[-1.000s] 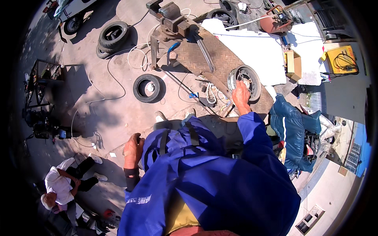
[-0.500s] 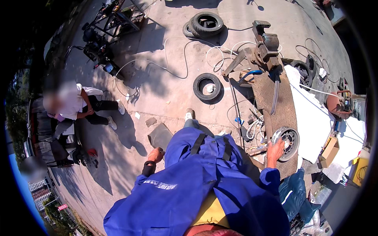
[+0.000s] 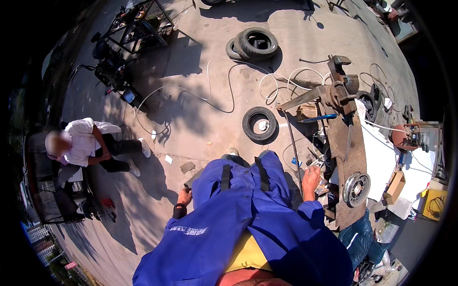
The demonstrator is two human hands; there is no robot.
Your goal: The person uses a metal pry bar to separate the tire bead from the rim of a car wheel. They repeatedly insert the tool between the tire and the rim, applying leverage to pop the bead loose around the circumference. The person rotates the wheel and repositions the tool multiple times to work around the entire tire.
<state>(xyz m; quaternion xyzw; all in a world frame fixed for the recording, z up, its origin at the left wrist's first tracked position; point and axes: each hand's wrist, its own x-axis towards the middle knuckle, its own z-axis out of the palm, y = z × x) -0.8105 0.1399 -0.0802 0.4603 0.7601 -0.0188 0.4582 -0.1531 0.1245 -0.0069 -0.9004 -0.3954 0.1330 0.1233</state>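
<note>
My left hand (image 3: pixel 184 196), with a dark band at its wrist, hangs beside my left thigh. Its fingers are curled closed, and what they hold, if anything, is hidden. A dark flat piece (image 3: pixel 193 178) shows just beyond it, mostly covered by my leg. My right hand (image 3: pixel 311 183) is also closed, left of a rusty metal bench plate (image 3: pixel 352 162); its contents cannot be made out. A long thin bar (image 3: pixel 292 143) slants down close to it. On the plate, apart from my hand, rests a small spoked wheel rim (image 3: pixel 356 189).
A bench vise (image 3: pixel 343 86) tops the plate's far end. Tires lie ahead, a single one (image 3: pixel 260 125) and a pile (image 3: pixel 256 43); a pale hose (image 3: pixel 208 90) loops over the ground. A person (image 3: pixel 88 143) sits at left, near a scooter (image 3: pixel 114 71). A yellow case (image 3: pixel 434 202) stands right.
My right hand has left the wheel rim and moved left, off the plate. The view has shifted, and the flat piece by my left hand is now mostly hidden by my leg.
</note>
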